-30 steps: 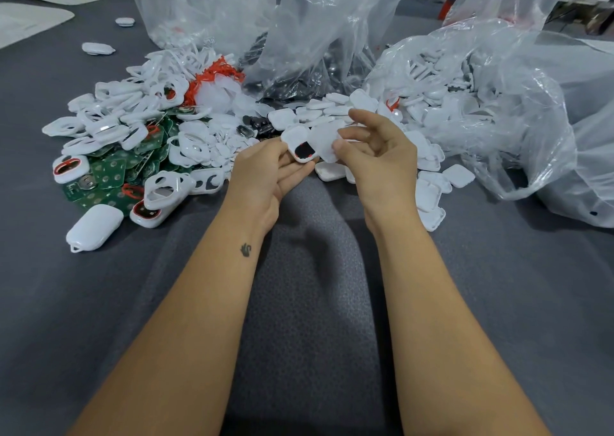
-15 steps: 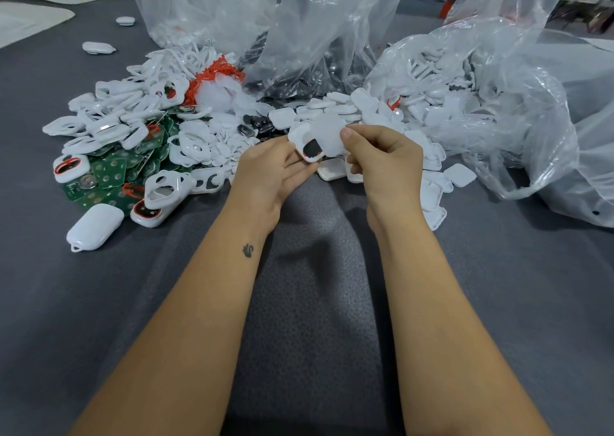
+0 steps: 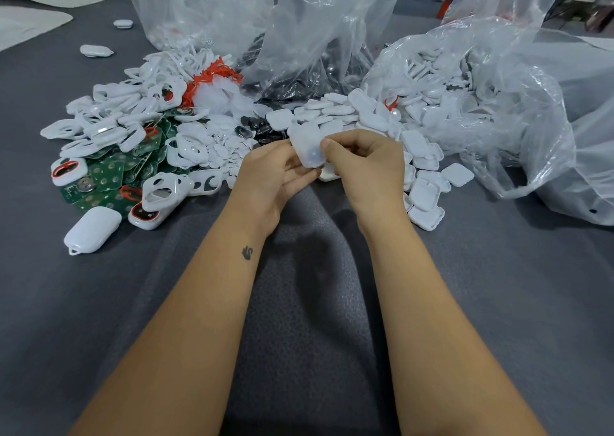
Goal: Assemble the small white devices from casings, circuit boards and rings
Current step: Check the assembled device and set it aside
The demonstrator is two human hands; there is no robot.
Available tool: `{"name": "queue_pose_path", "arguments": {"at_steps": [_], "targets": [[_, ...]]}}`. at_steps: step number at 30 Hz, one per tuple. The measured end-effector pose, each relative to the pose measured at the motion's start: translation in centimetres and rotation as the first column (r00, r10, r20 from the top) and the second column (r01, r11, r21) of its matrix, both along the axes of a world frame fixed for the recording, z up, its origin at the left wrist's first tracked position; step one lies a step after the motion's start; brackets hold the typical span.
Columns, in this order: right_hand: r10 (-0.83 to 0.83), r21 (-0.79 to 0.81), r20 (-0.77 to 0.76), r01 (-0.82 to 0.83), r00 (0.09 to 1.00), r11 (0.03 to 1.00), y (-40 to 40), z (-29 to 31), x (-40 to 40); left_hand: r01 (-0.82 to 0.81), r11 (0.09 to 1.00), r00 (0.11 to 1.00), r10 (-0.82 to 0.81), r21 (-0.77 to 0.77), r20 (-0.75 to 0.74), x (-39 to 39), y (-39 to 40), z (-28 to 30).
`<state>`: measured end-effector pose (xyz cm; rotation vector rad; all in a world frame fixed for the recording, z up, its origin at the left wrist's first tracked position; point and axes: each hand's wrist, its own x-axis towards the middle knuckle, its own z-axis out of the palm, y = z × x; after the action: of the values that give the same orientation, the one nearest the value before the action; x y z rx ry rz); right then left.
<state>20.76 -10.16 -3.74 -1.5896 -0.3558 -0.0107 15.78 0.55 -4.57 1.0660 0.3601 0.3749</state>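
Note:
Both hands meet above the grey cloth and pinch one small white device (image 3: 307, 148). My left hand (image 3: 270, 178) supports it from below and the left. My right hand (image 3: 365, 166) presses its thumb on the white cover from the right. The cover now hides the dark inside of the casing. Behind the hands lies a heap of white casings with openings (image 3: 139, 126), green circuit boards (image 3: 109, 174), small white rings (image 3: 219, 153) and flat white covers (image 3: 425, 186).
A finished white device (image 3: 91, 229) lies at the left, with two more (image 3: 96, 50) far back. Clear plastic bags (image 3: 491, 96) of parts stand behind and to the right. Grey cloth (image 3: 315, 302) covers the table in front.
The right hand brought the white cover onto the casing held in the left hand. The casing's dark opening, visible before, is now covered.

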Motion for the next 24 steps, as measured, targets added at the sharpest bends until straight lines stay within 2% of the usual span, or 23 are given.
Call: {"name": "queue_pose_path", "arguments": {"at_steps": [6,16,24], "targets": [[-0.057,-0.104,0.051,0.062,0.997,0.993,-0.07,-0.39,0.28,-0.023,0.999,1.0,0.023,-0.023,-0.021,0.1,0.03,0.06],[-0.105,-0.075,0.082,0.111,0.991,0.991,0.04,-0.5,0.38,-0.039,0.998,0.998,0.037,-0.048,-0.041,0.23,-0.04,0.01],[-0.157,-0.14,0.094,0.169,0.983,0.976,0.36,-0.55,0.34,-0.003,1.0,0.999,0.002,-0.021,-0.037,0.2,0.04,-0.16]]}}
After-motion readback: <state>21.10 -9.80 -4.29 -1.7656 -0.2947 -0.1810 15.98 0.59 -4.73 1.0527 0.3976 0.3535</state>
